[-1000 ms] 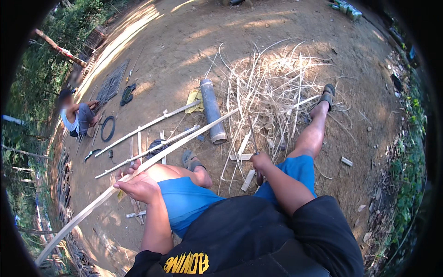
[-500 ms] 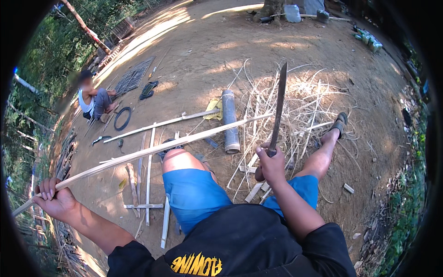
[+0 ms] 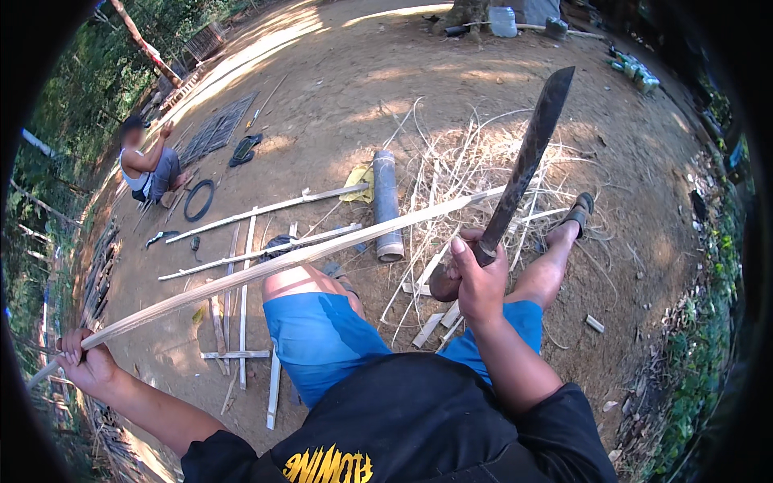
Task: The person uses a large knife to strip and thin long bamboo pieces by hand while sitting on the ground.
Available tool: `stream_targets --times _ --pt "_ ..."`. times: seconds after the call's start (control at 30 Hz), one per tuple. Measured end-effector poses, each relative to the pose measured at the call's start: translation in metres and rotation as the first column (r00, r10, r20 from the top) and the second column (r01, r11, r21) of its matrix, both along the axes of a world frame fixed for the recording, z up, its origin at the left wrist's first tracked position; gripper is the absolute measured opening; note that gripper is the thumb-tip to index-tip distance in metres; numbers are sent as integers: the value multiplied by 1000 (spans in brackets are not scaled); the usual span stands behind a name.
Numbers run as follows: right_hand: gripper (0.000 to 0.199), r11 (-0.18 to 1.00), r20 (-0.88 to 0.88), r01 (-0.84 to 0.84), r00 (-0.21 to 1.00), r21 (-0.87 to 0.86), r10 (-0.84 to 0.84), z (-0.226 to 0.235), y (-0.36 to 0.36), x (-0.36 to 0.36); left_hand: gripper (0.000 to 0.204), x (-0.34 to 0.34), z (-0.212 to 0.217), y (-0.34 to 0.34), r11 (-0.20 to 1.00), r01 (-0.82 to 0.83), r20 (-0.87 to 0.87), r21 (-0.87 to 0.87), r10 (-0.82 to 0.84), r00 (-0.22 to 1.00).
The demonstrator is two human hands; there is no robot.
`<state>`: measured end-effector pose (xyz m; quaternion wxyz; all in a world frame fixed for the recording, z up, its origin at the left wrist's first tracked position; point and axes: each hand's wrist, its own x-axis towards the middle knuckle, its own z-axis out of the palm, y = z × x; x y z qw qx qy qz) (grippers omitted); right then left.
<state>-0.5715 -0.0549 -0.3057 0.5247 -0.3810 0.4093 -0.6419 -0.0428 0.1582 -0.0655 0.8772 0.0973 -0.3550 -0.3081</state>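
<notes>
Brown earth (image 3: 322, 121) spreads out on every side of the dark tube (image 3: 386, 189), which lies on it. Just right of the tube sprawls a heap of pale shavings (image 3: 459, 161); well to its left sits another person (image 3: 145, 165), one hand now lifted. The long pale strip (image 3: 322, 251), held off the ground, slants across the view of the tube's near end, from low on the left to the heap on the right. To the right of the tube the knife (image 3: 527, 161) points upward, tipped to the right; its blade overlaps the strip's far end in view, though I cannot tell whether they touch.

Compared with a second ago, the knife has risen from low over the heap, and the left hand (image 3: 84, 364) has slid outward from the strip's middle. Its fingers are curled round the strip's near end; the fingers of the right hand (image 3: 483, 282) are wrapped round the knife's handle. I judge this a pause between cuts in shaving the strip, with the blade clear for checking it.
</notes>
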Motion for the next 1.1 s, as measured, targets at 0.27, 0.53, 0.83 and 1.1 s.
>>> stream_targets --times 0.27,0.53,0.83,1.1 --pt "28 1000 5 -9 1000 2 9 -13 8 1 44 -19 -1 -19 999 -22 9 -30 22 1000" --pt "28 984 -120 -58 990 168 79 -29 19 -1 37 -53 -30 -50 986 -160 174 41 150 973" --pt "24 931 -380 -203 870 303 313 -66 28 5 55 -115 -68 -96 991 -125 216 54 111 970" --pt "22 871 -517 -321 708 372 481 -83 20 32 54 -121 -89 -109 940 -338 276 46 313 909"
